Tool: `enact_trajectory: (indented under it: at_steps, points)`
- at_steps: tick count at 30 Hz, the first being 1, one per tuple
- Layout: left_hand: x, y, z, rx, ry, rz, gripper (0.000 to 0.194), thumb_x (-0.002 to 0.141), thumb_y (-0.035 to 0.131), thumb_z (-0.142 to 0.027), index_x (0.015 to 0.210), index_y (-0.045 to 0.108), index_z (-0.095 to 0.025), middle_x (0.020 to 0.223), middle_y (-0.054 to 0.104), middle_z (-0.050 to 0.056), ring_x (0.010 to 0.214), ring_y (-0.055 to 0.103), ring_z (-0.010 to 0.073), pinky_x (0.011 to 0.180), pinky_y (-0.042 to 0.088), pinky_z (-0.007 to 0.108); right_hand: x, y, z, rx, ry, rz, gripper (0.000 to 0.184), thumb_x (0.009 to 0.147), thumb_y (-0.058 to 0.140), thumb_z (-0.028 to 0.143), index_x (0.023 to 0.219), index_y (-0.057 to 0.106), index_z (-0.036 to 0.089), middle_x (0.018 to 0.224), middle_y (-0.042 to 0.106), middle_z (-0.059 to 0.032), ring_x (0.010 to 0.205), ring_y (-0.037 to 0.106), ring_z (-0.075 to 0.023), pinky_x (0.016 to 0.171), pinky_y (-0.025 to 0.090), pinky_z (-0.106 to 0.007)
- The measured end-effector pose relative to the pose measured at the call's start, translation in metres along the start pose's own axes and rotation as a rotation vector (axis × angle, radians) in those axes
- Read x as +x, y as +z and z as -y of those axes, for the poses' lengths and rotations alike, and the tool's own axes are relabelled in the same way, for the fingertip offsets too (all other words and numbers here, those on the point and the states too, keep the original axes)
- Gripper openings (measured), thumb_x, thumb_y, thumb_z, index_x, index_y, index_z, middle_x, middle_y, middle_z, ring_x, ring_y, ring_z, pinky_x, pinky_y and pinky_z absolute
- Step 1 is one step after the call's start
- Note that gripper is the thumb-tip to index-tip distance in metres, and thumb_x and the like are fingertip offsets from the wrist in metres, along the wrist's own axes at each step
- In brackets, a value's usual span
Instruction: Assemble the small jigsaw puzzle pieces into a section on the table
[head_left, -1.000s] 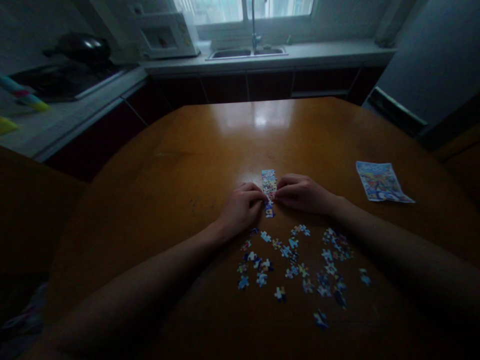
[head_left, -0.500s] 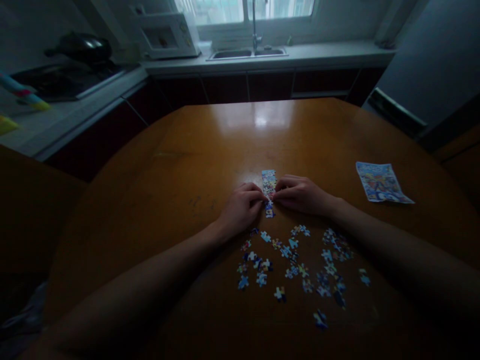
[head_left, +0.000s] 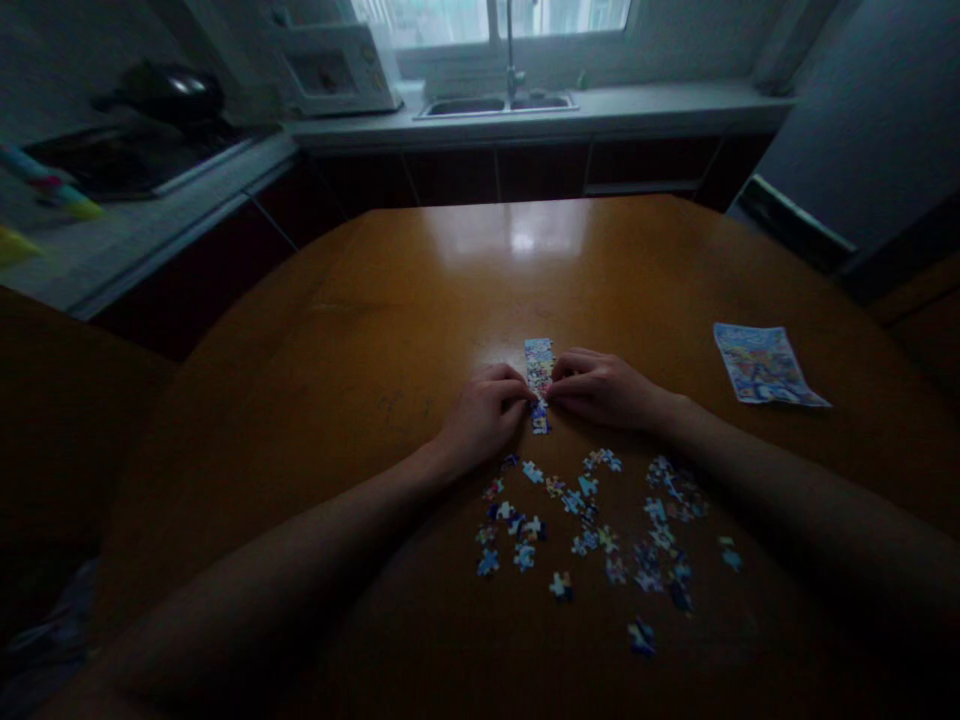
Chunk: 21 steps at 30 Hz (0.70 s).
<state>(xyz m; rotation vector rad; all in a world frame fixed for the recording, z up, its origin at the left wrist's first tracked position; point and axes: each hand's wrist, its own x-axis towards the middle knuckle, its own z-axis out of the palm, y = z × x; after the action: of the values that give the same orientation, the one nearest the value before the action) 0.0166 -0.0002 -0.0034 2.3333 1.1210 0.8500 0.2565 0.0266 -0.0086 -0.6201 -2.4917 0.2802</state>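
A narrow strip of joined jigsaw pieces (head_left: 538,362) lies on the round wooden table (head_left: 420,300). My left hand (head_left: 484,412) and my right hand (head_left: 600,388) meet at the strip's near end, fingertips pinched on it from both sides. A small piece (head_left: 539,422) sits just below the fingertips, touching the strip's end. Several loose colourful puzzle pieces (head_left: 592,520) are scattered on the table between my forearms.
A printed picture sheet (head_left: 765,364) lies at the table's right. Beyond the table runs a counter with a sink (head_left: 495,103), a microwave (head_left: 337,68) and a dark pan on a stove (head_left: 169,95). A grey fridge (head_left: 870,120) stands at the right.
Both hands stay at the strip's near end; the fingertips have closed in slightly on it. The view has barely shifted.
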Motion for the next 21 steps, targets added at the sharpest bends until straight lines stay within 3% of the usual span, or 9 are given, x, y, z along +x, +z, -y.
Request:
enact_trajectory:
  at_steps: [7, 12, 21]
  points:
    - [-0.0001, 0.0, 0.0007, -0.015, -0.006, 0.007, 0.018, 0.088, 0.061, -0.008, 0.085, 0.075, -0.02, 0.091, 0.068, 0.003, 0.089, 0.062, 0.0168, 0.084, 0.049, 0.033, 0.002, -0.0018, 0.0048, 0.058, 0.02, 0.001, 0.016, 0.095, 0.059, 0.021, 0.097, 0.075, 0.021, 0.096, 0.066, -0.0078, 0.086, 0.06, -0.0181, 0.075, 0.049, -0.031]
    - [0.0001, -0.0005, -0.0037, 0.007, -0.015, 0.002, 0.024, 0.086, 0.057, -0.006, 0.098, 0.073, -0.019, 0.097, 0.066, 0.004, 0.095, 0.06, 0.0183, 0.088, 0.049, 0.034, 0.0017, -0.0022, 0.0016, 0.112, 0.084, -0.11, 0.019, 0.09, 0.058, 0.012, 0.1, 0.073, 0.018, 0.094, 0.066, -0.0082, 0.085, 0.061, -0.0188, 0.075, 0.05, -0.032]
    - [-0.001, 0.0003, -0.0036, 0.069, 0.017, 0.011, 0.023, 0.088, 0.058, -0.01, 0.103, 0.072, -0.021, 0.104, 0.063, 0.005, 0.102, 0.057, 0.0204, 0.092, 0.048, 0.038, -0.0009, -0.001, -0.0035, 0.11, 0.157, -0.139, 0.021, 0.084, 0.056, 0.007, 0.086, 0.073, 0.02, 0.089, 0.064, -0.0055, 0.082, 0.059, -0.0174, 0.073, 0.047, -0.031]
